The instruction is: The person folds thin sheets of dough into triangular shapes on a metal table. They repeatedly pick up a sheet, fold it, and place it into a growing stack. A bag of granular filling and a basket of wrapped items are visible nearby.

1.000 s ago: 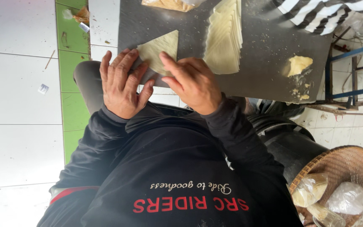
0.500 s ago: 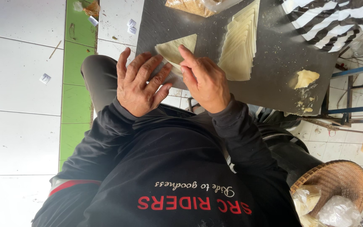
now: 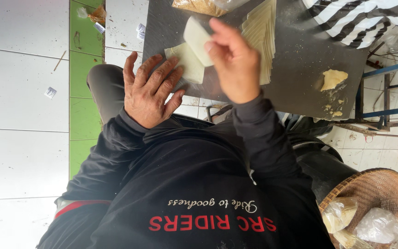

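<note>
Mid-fold, the right hand (image 3: pixel 233 64) pinched up a flap of the wrapper (image 3: pixel 190 60) while the left hand (image 3: pixel 149 92) lay flat and released, pinning it on the surface (image 3: pixel 295 60).

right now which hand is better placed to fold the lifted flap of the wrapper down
Right, probably. The right hand pinches the raised flap of the wrapper; the left hand lies flat, fingertips at the wrapper's edge on the dark board.
</note>
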